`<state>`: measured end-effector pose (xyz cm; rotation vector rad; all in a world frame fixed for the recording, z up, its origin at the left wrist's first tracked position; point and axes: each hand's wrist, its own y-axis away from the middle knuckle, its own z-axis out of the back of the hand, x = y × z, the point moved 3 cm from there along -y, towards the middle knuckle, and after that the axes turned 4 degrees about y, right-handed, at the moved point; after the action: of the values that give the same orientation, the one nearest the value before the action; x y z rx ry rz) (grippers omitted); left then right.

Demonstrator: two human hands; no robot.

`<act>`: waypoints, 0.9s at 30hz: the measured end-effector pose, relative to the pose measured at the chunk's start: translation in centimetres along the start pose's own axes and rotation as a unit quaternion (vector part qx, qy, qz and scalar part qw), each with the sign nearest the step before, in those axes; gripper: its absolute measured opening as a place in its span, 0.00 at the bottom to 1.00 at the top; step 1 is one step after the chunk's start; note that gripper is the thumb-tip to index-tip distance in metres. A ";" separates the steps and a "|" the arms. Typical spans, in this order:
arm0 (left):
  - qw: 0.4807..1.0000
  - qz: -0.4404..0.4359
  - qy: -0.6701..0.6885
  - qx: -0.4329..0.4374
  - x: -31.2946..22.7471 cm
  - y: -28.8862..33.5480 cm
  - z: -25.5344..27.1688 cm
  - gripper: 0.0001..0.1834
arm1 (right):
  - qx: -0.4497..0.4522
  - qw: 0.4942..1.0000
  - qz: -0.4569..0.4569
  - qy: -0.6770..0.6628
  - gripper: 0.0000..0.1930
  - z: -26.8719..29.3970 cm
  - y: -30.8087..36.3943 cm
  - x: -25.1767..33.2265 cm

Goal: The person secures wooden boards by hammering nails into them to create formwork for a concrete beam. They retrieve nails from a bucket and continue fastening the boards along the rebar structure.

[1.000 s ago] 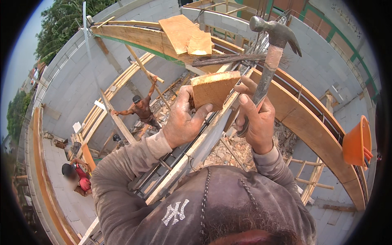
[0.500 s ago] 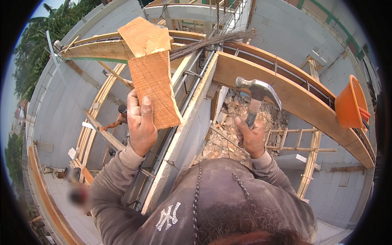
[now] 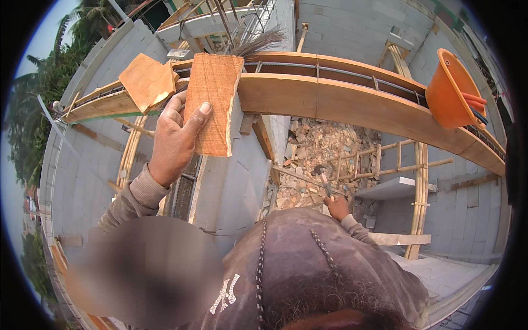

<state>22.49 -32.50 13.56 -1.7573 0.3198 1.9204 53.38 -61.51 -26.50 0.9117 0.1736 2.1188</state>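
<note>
Left hand [image 3: 175,140] is gripping an upright wooden board [image 3: 213,104] against the wooden formwork [image 3: 330,99] edge atop the grey block wall [image 3: 231,187]; right hand [image 3: 336,208] is clutching a hammer [image 3: 323,179] low, seemingly idle. Nailing is looking yet undone; no nail is showing.

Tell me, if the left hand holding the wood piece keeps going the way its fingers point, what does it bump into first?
Probably the curved wooden beam form just past the board that the left hand grips. The loose plywood scrap sits close by too; depth is hard to judge here.
</note>
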 end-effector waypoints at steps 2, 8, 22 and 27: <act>0.999 -0.005 0.009 0.042 -0.1 -4.1 -3.7 0.29 | 0.039 0.996 -0.075 -0.017 0.30 -2.4 -0.9 -5.4; 0.999 -0.011 -0.017 0.046 5.1 -15.6 -12.1 0.27 | 0.073 0.990 -0.098 0.075 0.25 -8.8 -1.4 -19.9; 0.959 -0.045 -0.278 -0.018 10.8 -20.5 -13.8 0.31 | 0.242 0.949 -0.200 0.007 0.13 -20.9 10.7 -43.5; 0.944 -0.039 -0.328 0.010 10.0 -18.6 -16.4 0.54 | 0.217 0.964 -0.157 -0.006 0.15 -17.1 12.1 -44.1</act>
<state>45.80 -22.98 4.72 -1.0047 0.0248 2.2898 52.86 -98.52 -58.35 1.0660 0.7495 1.8066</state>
